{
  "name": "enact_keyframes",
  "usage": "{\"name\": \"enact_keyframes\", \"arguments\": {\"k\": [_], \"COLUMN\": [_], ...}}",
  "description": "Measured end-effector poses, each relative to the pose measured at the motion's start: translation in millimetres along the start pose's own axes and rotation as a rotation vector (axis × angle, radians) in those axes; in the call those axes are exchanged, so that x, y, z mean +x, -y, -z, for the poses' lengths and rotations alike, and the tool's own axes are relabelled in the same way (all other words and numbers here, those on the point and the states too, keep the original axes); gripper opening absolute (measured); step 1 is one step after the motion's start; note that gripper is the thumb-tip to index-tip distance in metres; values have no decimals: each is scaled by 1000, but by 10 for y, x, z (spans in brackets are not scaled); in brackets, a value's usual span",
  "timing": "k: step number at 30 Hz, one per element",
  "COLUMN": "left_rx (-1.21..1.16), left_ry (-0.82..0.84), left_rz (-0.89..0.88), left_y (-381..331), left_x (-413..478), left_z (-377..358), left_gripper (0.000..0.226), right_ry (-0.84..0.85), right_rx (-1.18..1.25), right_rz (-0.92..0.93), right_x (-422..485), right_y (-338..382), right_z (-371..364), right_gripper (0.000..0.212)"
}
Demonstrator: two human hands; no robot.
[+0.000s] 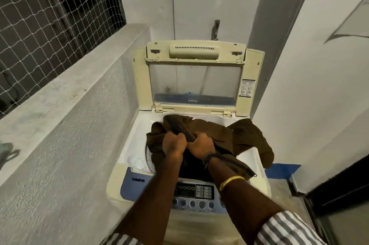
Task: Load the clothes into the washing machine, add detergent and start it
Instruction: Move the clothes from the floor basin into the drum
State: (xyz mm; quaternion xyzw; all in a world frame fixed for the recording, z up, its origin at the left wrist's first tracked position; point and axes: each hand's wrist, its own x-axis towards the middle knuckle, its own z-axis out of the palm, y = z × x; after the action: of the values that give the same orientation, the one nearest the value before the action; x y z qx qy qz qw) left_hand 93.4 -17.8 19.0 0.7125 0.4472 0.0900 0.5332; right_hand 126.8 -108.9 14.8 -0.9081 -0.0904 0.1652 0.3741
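Note:
A cream top-loading washing machine (127,174) stands in a narrow corner with its lid (196,77) raised upright. Over the open tub I hold a bundle of brown clothes (223,134). My left hand (173,144) grips the cloth on the left, and my right hand (201,144) grips it beside that, knuckles nearly touching. Part of the brown garment (251,140) hangs over the machine's right rim. A zip edge trails over my right wrist. The control panel (194,192) with buttons and dials lies below my forearms. The inside of the tub is mostly hidden.
A concrete parapet (65,93) with a netted opening (50,11) runs along the left. A tap (216,30) sticks out of the wall behind the lid. White walls close in on the right, with a dark door frame (335,190) at lower right.

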Motion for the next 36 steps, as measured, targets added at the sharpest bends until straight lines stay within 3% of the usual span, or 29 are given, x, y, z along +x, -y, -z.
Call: {"name": "enact_keyframes", "arguments": {"k": [4, 7, 9, 12, 14, 18, 21, 26, 31, 36], "left_rx": [40, 75, 163, 362, 445, 594, 652, 725, 745, 740], "left_ry": [3, -70, -147, -115, -45, 22, 29, 29, 39, 70], "left_rz": [-23, -28, -157, -361, -395, -359, -381, -425, -430, -440], "left_y": [-140, -171, -228, -343, -369, -166, 13, 125, 131, 152], "left_x": [106, 160, 145, 152, 184, 297, 331, 378, 469, 514], "left_z": [-140, -276, -376, -531, -589, -604, -629, -651, -641, -624], "left_gripper": [38, 62, 77, 62, 46, 44, 47, 50, 51, 51], "right_ry": [136, 119, 53, -32, -152, -462, -500, -573, -780, -778], "right_rx": [-73, -37, -13, 96, 203, 377, 424, 900, 1052, 925], "right_rz": [45, 70, 98, 129, 117, -102, -333, -861, -909, -974], "right_x": [189, 305, 376, 423, 449, 514, 600, 564, 511, 597], "right_y": [-43, -89, -171, -309, -383, -467, -606, -615, -491, -495], "right_z": [-1, 138, 224, 260, 261, 410, 527, 555, 488, 399], "right_gripper": [33, 59, 66, 39, 21, 14, 24, 55, 59, 66]}}
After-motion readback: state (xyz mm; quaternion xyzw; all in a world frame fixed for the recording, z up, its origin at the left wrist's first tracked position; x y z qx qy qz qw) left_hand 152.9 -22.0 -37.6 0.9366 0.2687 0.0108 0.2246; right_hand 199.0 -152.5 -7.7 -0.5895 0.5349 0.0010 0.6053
